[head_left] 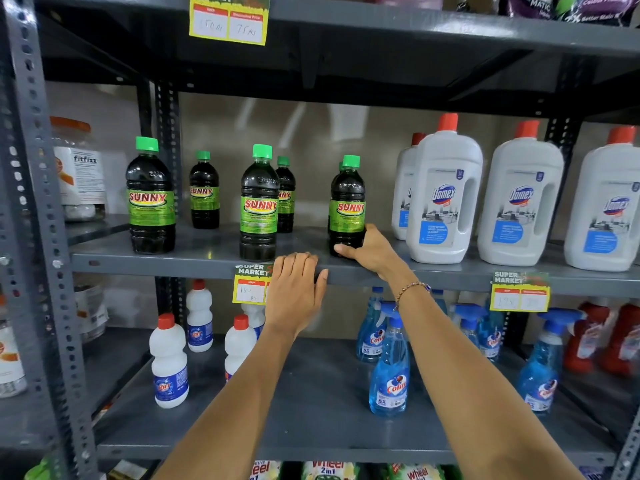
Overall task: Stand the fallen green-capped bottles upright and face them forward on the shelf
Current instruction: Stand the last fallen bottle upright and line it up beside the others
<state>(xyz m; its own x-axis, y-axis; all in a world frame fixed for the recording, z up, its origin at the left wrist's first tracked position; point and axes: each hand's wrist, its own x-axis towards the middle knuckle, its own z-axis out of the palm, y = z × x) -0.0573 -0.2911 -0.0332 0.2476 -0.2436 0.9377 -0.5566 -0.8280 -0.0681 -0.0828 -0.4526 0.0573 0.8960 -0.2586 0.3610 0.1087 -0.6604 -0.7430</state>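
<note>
Green-capped bottles stand upright on the grey shelf; six caps counted, one partly hidden. Right hand grips the base of the rightmost bottle, label forward. Left hand rests flat and empty on the shelf edge. Advise a small twist to square the label, then release gently. Four white Domex bottles stand beside.

A grey slotted-steel shelving rack fills the frame, its perforated upright post running down the left edge. Behind the middle shelf, a glossy beige wall panel catches soft pale reflections. Yellow price tags hang from shelf edges at the upper left and centre.
</note>
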